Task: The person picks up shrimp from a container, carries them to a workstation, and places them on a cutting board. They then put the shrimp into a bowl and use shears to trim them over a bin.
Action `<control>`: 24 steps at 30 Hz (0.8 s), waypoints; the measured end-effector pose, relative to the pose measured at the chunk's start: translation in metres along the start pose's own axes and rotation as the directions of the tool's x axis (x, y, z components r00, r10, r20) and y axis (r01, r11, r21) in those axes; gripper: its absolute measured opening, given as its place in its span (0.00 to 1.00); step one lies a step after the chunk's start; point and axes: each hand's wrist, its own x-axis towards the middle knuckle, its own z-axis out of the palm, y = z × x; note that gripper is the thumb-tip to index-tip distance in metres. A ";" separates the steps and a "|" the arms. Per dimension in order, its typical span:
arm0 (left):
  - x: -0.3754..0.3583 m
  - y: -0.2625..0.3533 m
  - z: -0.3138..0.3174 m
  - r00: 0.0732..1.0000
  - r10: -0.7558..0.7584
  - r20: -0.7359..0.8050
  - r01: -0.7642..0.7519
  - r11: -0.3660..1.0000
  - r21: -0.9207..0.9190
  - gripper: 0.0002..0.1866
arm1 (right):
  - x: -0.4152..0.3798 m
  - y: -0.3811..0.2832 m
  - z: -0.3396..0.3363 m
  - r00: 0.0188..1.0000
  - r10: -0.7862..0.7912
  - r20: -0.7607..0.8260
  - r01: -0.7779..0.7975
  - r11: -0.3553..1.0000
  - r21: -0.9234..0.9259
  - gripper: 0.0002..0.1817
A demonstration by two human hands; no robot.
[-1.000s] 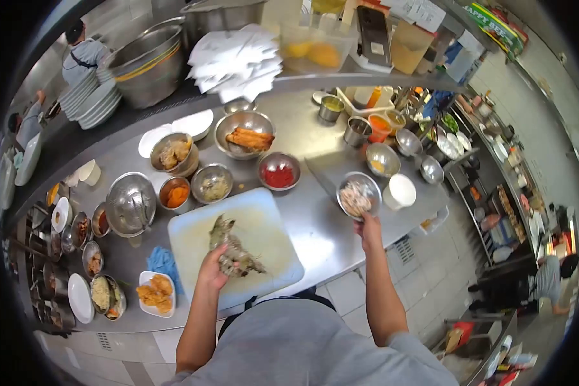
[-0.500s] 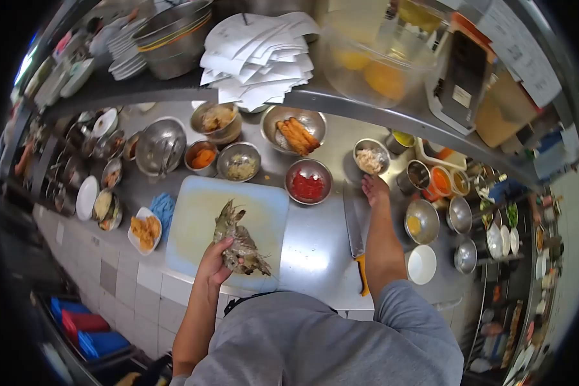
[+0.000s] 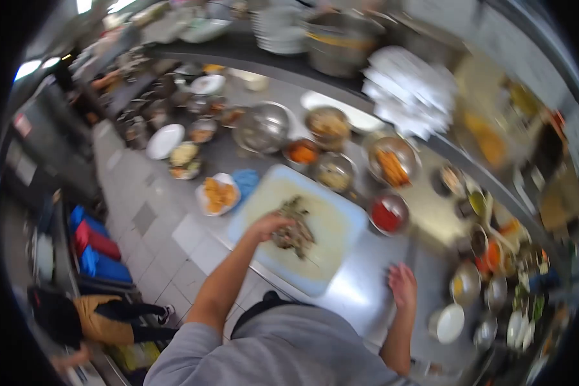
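Note:
My left hand (image 3: 270, 226) is closed around several raw prawns (image 3: 296, 233) over the cutting board (image 3: 328, 257). The board looks whitish with a blue edge, and the prawns are smeared by motion. To the right, above the bare steel counter, my right hand (image 3: 402, 286) is held with its fingers apart and nothing in it. Nearest to that hand are a metal bowl of red paste (image 3: 387, 213) and a white bowl (image 3: 449, 323). The knife cannot be made out now.
Beyond the board stand a bowl of fried sticks (image 3: 392, 168), a bowl of pale chopped food (image 3: 333, 174) and a bowl of orange food (image 3: 301, 153). A blue cloth (image 3: 244, 183) and a dish of fried pieces (image 3: 217, 195) lie left. A person (image 3: 90, 318) is behind at left.
The camera view has swung left and is blurred. My right hand has drawn back from the bowl of pale food towards my body. My left hand still holds the prawns over the board.

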 end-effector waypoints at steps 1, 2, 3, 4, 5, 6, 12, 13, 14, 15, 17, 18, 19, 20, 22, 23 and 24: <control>0.006 -0.002 -0.011 0.997 0.052 -0.053 -0.045 0.993 0.113 0.29 | -0.004 0.004 0.005 1.000 0.008 0.004 -0.008 0.999 -0.052 0.14; 0.013 -0.005 -0.020 0.992 0.091 -0.091 -0.068 0.972 0.225 0.34 | -0.008 0.005 0.011 0.999 0.023 0.040 -0.020 0.996 -0.084 0.15; 0.021 -0.012 -0.025 0.970 0.161 -0.182 -0.061 0.886 0.459 0.38 | -0.011 0.005 0.016 0.998 0.032 0.056 -0.026 0.993 -0.112 0.15; 0.030 -0.011 -0.027 0.940 0.235 -0.248 -0.013 0.750 0.661 0.43 | -0.013 0.004 0.026 0.996 0.024 0.085 -0.014 0.993 -0.115 0.15; 0.023 0.006 -0.012 0.949 0.221 -0.223 0.027 0.650 0.759 0.46 | -0.017 0.003 0.035 0.997 0.007 0.074 0.005 0.985 -0.170 0.15; 0.008 0.025 0.008 0.960 0.197 -0.198 0.063 0.537 0.841 0.48 | -0.022 0.002 0.043 0.998 -0.010 0.056 0.023 0.974 -0.225 0.16; -0.036 0.098 -0.007 0.917 0.385 0.106 -0.170 0.138 0.976 0.36 | -0.033 -0.008 0.112 0.985 -0.160 0.062 0.171 0.913 -0.370 0.15; -0.056 0.125 -0.018 0.875 0.467 0.123 -0.231 0.182 0.956 0.23 | -0.037 -0.008 0.128 0.984 -0.169 0.060 0.180 0.912 -0.369 0.15; -0.069 0.153 -0.040 0.860 0.504 0.079 -0.232 0.249 0.940 0.18 | -0.042 -0.008 0.144 0.980 -0.189 0.061 0.198 0.907 -0.371 0.14; -0.082 0.182 -0.067 0.843 0.536 0.035 -0.238 0.313 0.919 0.14 | -0.044 -0.006 0.163 0.975 -0.212 0.060 0.219 0.902 -0.373 0.14; -0.116 0.238 -0.142 0.736 0.671 -0.090 -0.253 0.396 0.883 0.07 | -0.044 0.006 0.198 0.964 -0.264 0.024 0.252 0.888 -0.385 0.15; -0.136 0.272 -0.178 0.685 0.703 -0.190 -0.170 0.408 0.897 0.08 | -0.043 0.015 0.217 0.953 -0.301 -0.003 0.275 0.874 -0.400 0.15; -0.148 0.324 -0.292 0.593 0.752 -0.287 -0.216 0.493 0.843 0.09 | -0.041 0.031 0.263 0.943 -0.333 -0.029 0.295 0.869 -0.396 0.15; -0.165 0.355 -0.343 0.493 0.820 -0.291 -0.107 0.388 0.915 0.10 | -0.043 0.040 0.287 0.944 -0.329 -0.018 0.295 0.869 -0.397 0.15; -0.184 0.424 -0.435 0.311 0.889 -0.337 -0.162 0.399 0.903 0.12 | -0.042 0.050 0.337 0.943 -0.332 0.001 0.305 0.865 -0.399 0.14; -0.185 0.466 -0.479 0.257 0.914 -0.313 -0.103 0.348 0.932 0.14 | -0.042 0.054 0.360 0.951 -0.307 0.032 0.291 0.857 -0.425 0.14; -0.187 0.509 -0.524 0.202 0.936 -0.288 -0.037 0.302 0.953 0.17 | -0.040 0.058 0.380 0.958 -0.282 0.061 0.279 0.849 -0.448 0.14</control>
